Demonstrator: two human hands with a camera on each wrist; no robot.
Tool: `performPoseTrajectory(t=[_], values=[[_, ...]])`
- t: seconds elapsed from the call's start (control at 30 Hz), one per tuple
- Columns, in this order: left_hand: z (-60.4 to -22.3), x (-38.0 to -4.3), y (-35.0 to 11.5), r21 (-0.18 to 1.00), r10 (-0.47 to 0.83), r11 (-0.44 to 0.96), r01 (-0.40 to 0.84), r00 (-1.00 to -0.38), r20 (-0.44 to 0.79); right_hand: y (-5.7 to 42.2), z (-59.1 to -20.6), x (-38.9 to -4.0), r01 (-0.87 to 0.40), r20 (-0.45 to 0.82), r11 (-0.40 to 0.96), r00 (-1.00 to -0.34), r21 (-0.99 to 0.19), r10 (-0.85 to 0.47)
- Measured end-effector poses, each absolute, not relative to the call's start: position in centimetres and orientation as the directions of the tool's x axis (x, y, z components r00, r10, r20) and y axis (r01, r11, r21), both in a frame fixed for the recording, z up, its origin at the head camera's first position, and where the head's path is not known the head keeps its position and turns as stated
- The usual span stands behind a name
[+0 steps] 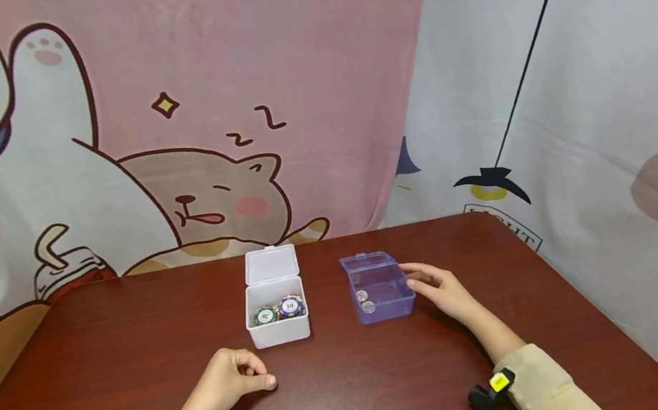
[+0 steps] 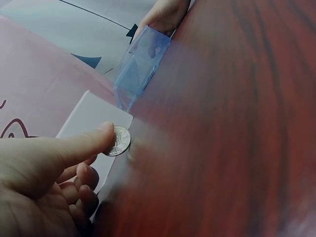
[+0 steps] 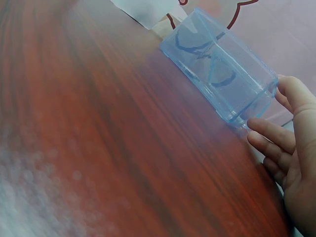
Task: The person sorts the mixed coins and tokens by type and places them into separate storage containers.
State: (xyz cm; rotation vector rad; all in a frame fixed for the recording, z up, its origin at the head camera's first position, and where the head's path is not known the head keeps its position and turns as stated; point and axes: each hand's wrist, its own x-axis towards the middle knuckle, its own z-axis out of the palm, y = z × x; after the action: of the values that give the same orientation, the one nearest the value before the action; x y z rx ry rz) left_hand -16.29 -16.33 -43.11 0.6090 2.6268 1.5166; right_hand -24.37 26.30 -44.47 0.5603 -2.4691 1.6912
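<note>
Between its thumb and fingers, my left hand (image 1: 232, 381) pinches a silver coin (image 2: 120, 141) just above the table, in front of a white box. That white box (image 1: 281, 333) has its lid raised and holds poker chips (image 1: 290, 306), green and blue ones showing on top. To its right stands a translucent blue box (image 1: 395, 308), also with the lid up; a couple of silver coins (image 1: 369, 307) lie at its left side. My right hand (image 1: 445, 293) rests its fingertips against the right end of the blue box, fingers fairly straight in the right wrist view.
Everything stands on a dark red-brown wooden table (image 1: 349, 405). A cartoon-printed cloth (image 1: 323, 90) hangs right behind its far edge. A black device with a yellow label (image 1: 499, 381) is strapped at the right wrist.
</note>
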Motion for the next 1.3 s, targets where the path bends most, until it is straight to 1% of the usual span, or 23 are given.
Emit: performPoseTrajectory(t=[0.13,0.33,0.4,0.57,0.83,0.93,1.1,1.17,1.3], values=[[-43.2,-16.2,-16.0,0.873,0.341,0.395,0.287,-0.928,0.15,26.7,-45.3,-24.9,-0.342,0.276,0.316,-0.932,-0.885,-0.235],[-43.2,-16.0,-15.2,0.925,0.335,0.298,0.235,-0.933,0.129,26.7,-45.4,-25.1,-0.344,0.276,0.317,-0.931,-0.884,-0.239],[-43.0,-15.9,-14.7,0.933,0.339,0.276,0.23,-0.932,0.129,26.7,-45.4,-25.1,-0.348,0.279,0.318,-0.929,-0.882,-0.244],[-42.5,-15.5,-13.4,0.937,0.371,0.234,0.261,-0.914,0.162,26.6,-45.3,-25.1,-0.349,0.28,0.319,-0.929,-0.881,-0.243],[-42.2,-15.6,-11.1,0.945,0.361,0.225,0.239,-0.921,0.147,26.7,-45.2,-24.8,-0.339,0.27,0.333,-0.933,-0.88,-0.238],[-42.1,-15.7,-10.1,0.952,0.357,0.202,0.231,-0.922,0.148,26.7,-45.2,-24.8,-0.345,0.276,0.326,-0.931,-0.88,-0.239],[-41.6,-15.8,-8.3,0.965,0.366,0.145,0.217,-0.918,0.151,25.9,-43.4,-23.7,-0.351,0.278,0.308,-0.926,-0.884,-0.257],[-41.4,-15.9,-7.7,0.966,0.361,0.146,0.215,-0.921,0.15,25.7,-42.6,-23.3,-0.342,0.267,0.313,-0.928,-0.886,-0.259],[-40.7,-16.1,-6.5,0.961,0.335,0.172,0.214,-0.931,0.147,25.7,-42.5,-23.2,-0.351,0.271,0.33,-0.926,-0.877,-0.263]])
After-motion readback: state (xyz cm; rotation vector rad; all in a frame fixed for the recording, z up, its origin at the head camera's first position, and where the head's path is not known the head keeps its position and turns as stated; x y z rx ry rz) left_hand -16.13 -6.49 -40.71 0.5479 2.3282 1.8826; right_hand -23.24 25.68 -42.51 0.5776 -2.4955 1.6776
